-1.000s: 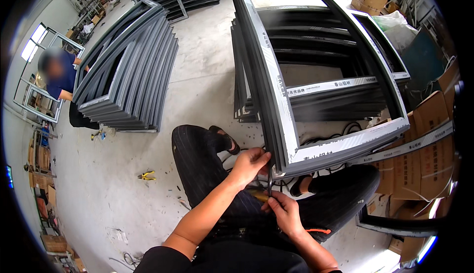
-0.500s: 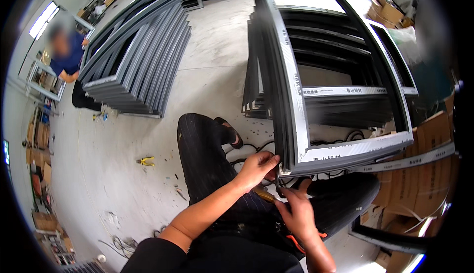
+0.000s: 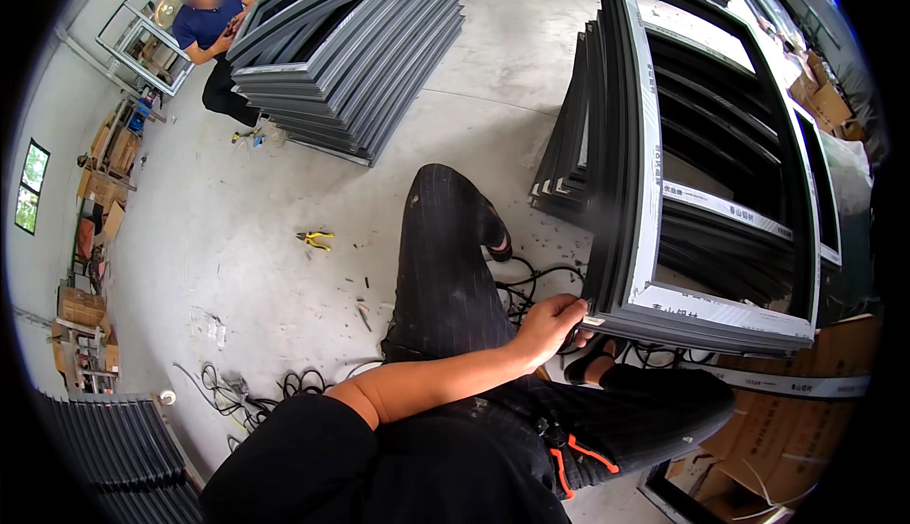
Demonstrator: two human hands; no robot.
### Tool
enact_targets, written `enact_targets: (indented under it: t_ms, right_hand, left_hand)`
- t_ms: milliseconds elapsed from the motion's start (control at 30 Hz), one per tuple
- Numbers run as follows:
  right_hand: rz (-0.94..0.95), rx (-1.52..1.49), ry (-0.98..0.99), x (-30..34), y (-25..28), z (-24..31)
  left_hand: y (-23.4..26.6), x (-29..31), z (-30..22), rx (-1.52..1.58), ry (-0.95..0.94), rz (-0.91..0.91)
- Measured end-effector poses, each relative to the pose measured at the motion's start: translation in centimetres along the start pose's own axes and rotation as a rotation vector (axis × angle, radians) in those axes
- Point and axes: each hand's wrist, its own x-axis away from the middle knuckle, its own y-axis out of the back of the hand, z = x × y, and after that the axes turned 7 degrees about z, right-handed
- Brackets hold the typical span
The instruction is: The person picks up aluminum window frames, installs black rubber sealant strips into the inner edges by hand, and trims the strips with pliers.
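Note:
My left hand is at the near left corner of a stack of dark grey window frames. Its thumb and fingers are closed beside that corner, and what they hold is hidden. The top frame has white printed protective film on its face. Just below the hand, a small bit of something yellow shows above my lap. Orange-handled pliers lie on my lap. My right hand is out of sight.
Yellow-handled pliers lie on the floor among scraps. Black cables coil at lower left. Another frame stack stands ahead, with a person beside it. Cardboard boxes stand at right.
The view has swung left, so things appear farther right. My right hand, earlier beside the left one near a yellow-handled tool, has gone from view. My left hand stays by the corner.

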Motion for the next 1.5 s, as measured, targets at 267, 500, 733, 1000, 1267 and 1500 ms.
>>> enact_targets:
  t_ms: [267, 500, 733, 1000, 1267, 1500]
  right_hand:
    - [-0.014, -0.076, -0.028, -0.6, 0.5, -1.8]
    - [-0.003, -0.165, -0.046, -1.2, 0.6, -3.1]
    - [0.018, -0.225, -0.103, -2.4, 1.3, -4.6]
    - [-0.024, -0.415, -0.347, -0.2, 4.3, -4.6]
    - [0.214, 0.217, -1.304, 8.0, -6.8, -12.3]
    - [0.275, 0.549, -1.256, 11.6, -14.1, -11.7]
  left_hand:
    - [3.4, -1.5, -1.5, -0.037, -0.213, -0.207]
    - [4.4, -1.7, -3.4, -0.051, -0.139, -0.255]
    - [4.7, -1.4, -3.6, -0.065, -0.116, -0.206]
    - [2.8, 0.0, -0.6, 0.038, -0.11, 0.0]
    - [4.4, 4.6, 1.9, -0.278, -0.149, -0.087]
    - [3.8, 5.2, -2.4, 0.321, 0.127, 0.256]
